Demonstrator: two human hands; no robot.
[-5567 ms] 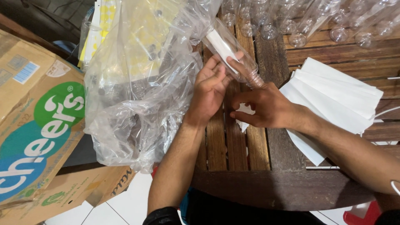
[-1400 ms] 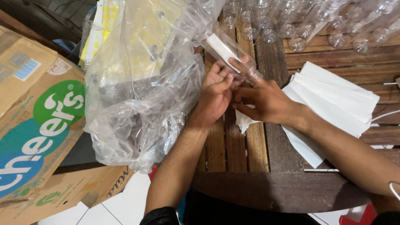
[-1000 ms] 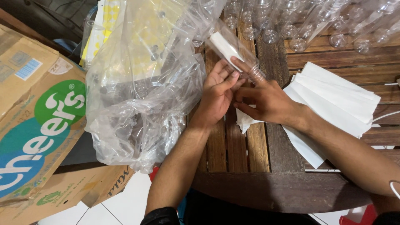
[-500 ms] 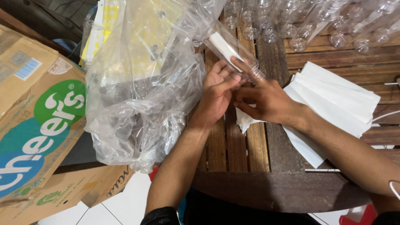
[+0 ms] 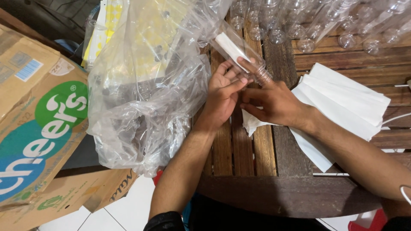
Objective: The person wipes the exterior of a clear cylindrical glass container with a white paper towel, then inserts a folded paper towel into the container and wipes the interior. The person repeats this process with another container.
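The counter (image 5: 257,149) carries nearly everything here. At its far edge a row of bottles (image 5: 308,25) lies side by side. Toward the left a plastic bag (image 5: 141,98) slumps over the counter's left edge, and a cardboard box (image 5: 38,124) stands further left, off the counter, with another box (image 5: 72,196) below it on the floor. To the right a stack of sheets (image 5: 342,102) rests on the slats. Between bag and stack, the left hand (image 5: 222,96) and right hand (image 5: 274,100) meet over the counter, both touching a single bottle (image 5: 239,53) that slants away from them toward the bag, a folded sheet (image 5: 229,45) inside it.
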